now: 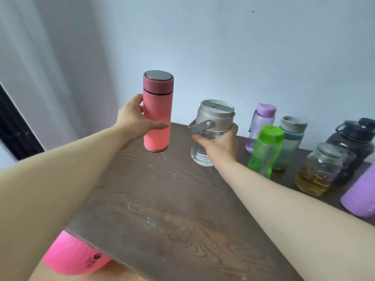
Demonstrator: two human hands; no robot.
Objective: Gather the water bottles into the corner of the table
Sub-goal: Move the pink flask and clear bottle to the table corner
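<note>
My left hand (134, 120) grips a pink flask (157, 112) with a steel-topped lid, held upright just above the dark wooden table (162, 199) near its far left corner. My right hand (220, 146) is wrapped around a clear jug with a grey lid and handle (215, 116), which stands on the table by the wall. To its right stand a purple bottle (261, 122), a green bottle (266, 151), a teal-banded bottle (291, 138), a glass jar with amber liquid (318, 169), a black jug (353, 138) and a lilac bottle (359, 195).
A white wall runs behind the table and a pale curtain hangs at the left. The table's left edge drops off beside my left forearm, with a bright pink object (73, 256) on the floor below it.
</note>
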